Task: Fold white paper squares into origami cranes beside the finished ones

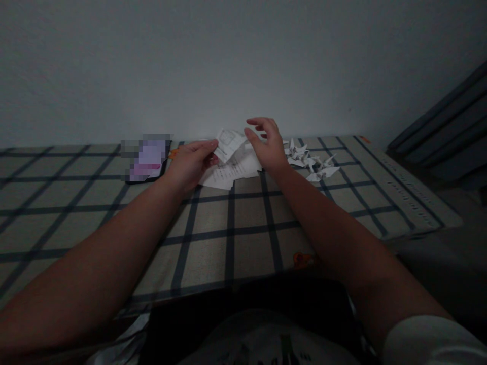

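Note:
A small printed sheet of paper (229,144) is pinched at its left edge by my left hand (194,159), held up above the table. Its right corner reaches toward my right hand (267,144), whose thumb and fingers are apart and curved; the thumb tip is near that corner, and I cannot tell whether it touches. Under the held paper lie several loose printed sheets (224,176), partly hidden by my hands. Just right of my right hand sits a cluster of folded paper cranes (312,161).
A phone (150,159) with a lit, blurred-out screen lies left of my left hand. A checked cloth (249,223) covers the table, which meets a pale wall (243,66) at the back. A dark curtain (449,121) hangs at the right.

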Tool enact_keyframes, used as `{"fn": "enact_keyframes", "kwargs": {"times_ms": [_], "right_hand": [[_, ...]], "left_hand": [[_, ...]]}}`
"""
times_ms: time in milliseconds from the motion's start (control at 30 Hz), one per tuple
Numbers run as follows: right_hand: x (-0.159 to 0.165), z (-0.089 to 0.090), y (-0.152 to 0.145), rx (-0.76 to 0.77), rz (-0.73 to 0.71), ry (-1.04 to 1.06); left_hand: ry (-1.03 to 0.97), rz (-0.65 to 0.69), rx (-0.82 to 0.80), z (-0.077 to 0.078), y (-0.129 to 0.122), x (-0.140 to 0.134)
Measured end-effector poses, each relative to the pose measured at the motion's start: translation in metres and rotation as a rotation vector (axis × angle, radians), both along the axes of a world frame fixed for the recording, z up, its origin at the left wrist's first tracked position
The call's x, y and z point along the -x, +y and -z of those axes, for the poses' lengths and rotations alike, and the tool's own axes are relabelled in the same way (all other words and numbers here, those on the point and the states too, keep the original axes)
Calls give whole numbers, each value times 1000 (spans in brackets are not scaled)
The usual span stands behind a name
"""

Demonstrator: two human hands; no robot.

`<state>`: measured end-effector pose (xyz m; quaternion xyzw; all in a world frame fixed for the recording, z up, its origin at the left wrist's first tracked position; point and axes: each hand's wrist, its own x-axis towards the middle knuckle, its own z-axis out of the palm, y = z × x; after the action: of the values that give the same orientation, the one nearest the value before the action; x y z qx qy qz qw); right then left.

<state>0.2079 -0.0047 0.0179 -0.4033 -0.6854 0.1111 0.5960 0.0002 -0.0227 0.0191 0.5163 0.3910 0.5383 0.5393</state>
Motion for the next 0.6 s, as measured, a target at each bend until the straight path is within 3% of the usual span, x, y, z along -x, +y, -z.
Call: {"fn": "enact_keyframes", "kwargs": {"times_ms": [100, 233, 400, 600], "right_hand": [[-1, 2, 3, 52, -7, 49], [6, 4, -2, 195, -175, -6], [12, 1, -11, 372, -327, -72], [12, 0, -11, 381, -402, -37]], "left_hand": [[-171, 48, 162, -5, 4, 0], [-222, 36, 238, -11, 4, -1], [-246, 51, 215, -6, 4, -2], [-168, 18, 137, -1, 7, -4]]}}
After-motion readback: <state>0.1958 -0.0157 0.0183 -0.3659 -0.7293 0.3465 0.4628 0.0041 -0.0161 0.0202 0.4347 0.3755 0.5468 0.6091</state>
